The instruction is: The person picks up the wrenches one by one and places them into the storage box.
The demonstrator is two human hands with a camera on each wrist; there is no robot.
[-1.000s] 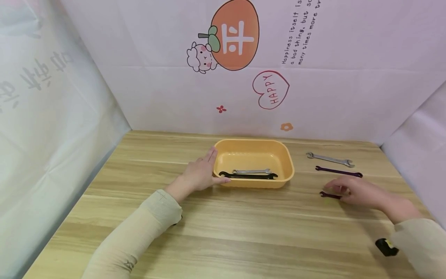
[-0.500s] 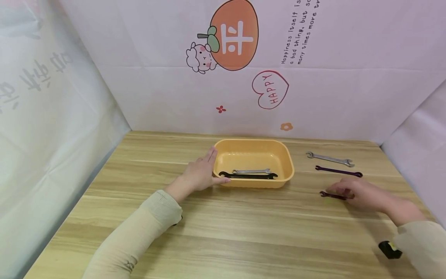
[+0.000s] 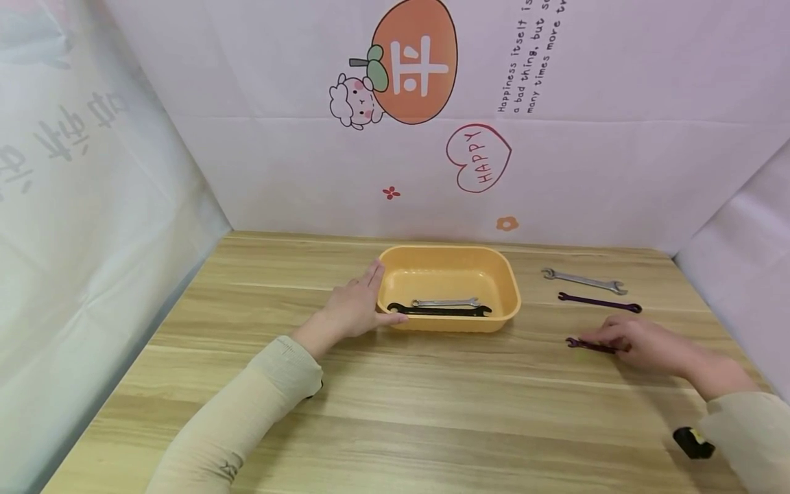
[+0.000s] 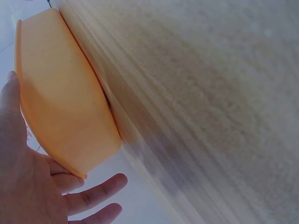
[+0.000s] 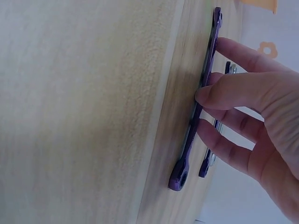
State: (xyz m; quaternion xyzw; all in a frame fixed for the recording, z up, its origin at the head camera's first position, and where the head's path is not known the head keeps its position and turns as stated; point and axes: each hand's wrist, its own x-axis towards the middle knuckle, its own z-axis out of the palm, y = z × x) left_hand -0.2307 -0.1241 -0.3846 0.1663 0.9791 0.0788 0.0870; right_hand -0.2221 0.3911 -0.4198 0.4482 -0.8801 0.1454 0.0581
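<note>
A shallow yellow-orange plastic bin (image 3: 449,324) stands at the back middle of the table. My left hand (image 3: 354,305) holds its left end, thumb over the near rim and fingers along the end wall. In the left wrist view two fingers of the left hand (image 4: 39,182) stretch free below the bin (image 4: 65,98). Inside lie a black wrench (image 3: 441,312) and a small silver wrench (image 3: 446,302). To the right, my right hand (image 3: 651,346) pinches a short purple wrench (image 3: 583,344) between thumb and fingers. The right wrist view shows this wrench (image 5: 187,144) close along the table, ring end toward the near side.
Beyond the right hand lie a silver open-end wrench (image 3: 585,280) and a longer purple wrench (image 3: 600,302). A black object with a yellow mark (image 3: 694,442) shows at the right cuff. Printed white cloth (image 3: 278,171) hangs behind the table.
The right hand's fingers have moved onto the short purple wrench and now pinch it, and the hand has shifted slightly to the right. The left hand and bin stay put.
</note>
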